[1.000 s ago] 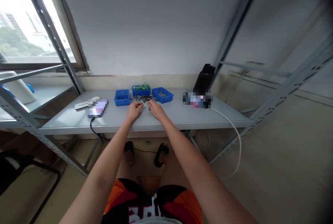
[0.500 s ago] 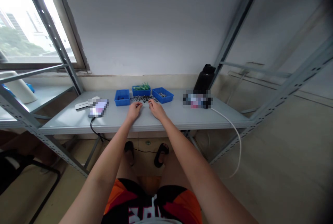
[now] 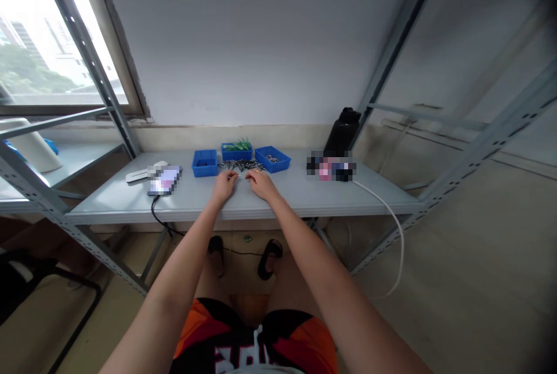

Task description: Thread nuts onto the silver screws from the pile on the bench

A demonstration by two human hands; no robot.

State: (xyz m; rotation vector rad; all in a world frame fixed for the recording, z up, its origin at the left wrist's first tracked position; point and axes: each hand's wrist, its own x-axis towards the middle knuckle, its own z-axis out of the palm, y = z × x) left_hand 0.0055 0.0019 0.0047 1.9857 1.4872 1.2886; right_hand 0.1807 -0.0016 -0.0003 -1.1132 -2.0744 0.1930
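My left hand [image 3: 225, 184] is closed in a pinch near the shelf's middle, with a small thin pale piece showing at its fingertips. Just to its right, my right hand [image 3: 260, 182] is pinched too; what it holds, if anything, is too small to name. Beyond both hands lies a loose pile of small dark and silvery pieces [image 3: 241, 164]. Around the pile stand a left blue bin [image 3: 205, 171] with dark items, a back blue bin [image 3: 236, 154] with green pieces, and a right blue bin [image 3: 278, 165] with small metallic-looking pieces.
On the grey shelf [image 3: 174, 209], a phone [image 3: 164, 180] with a black cable and a white object [image 3: 137, 175] lie at the left. A black bottle [image 3: 342, 133] stands at the right behind a blurred item [image 3: 331, 169] with a white cable. Metal uprights flank the shelf.
My right hand has shifted slightly left and its fingertips have come nearer to my left hand. My left hand has hardly moved. The blurred item at the right looks different.
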